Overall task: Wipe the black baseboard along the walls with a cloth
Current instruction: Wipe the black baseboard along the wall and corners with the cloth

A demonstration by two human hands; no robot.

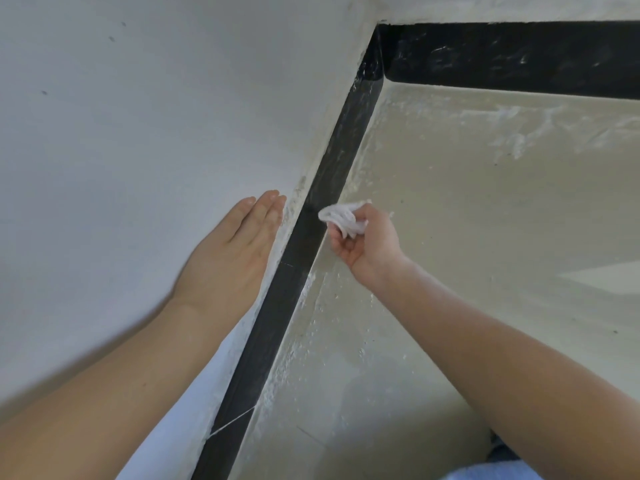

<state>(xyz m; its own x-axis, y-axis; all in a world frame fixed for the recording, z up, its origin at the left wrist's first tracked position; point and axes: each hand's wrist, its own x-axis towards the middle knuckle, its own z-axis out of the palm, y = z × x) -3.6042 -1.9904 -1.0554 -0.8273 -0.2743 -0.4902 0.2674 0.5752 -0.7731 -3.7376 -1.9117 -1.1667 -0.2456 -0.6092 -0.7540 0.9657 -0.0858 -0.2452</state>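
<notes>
The baseboard is a flat, glossy black strip fixed at the foot of two walls. One run follows the left wall from the lower edge of the view up to the corner. The second run turns right along the far wall. The far run carries whitish smears and streaks, and pale scuffs also mark the left run close to the corner. The nearer part of the left run looks darker and more even. A thin pale line crosses it low down.

The cloth is small, white and crumpled into a wad. The right hand pinches it. Its leading edge touches the face of the left run, about midway along.
</notes>
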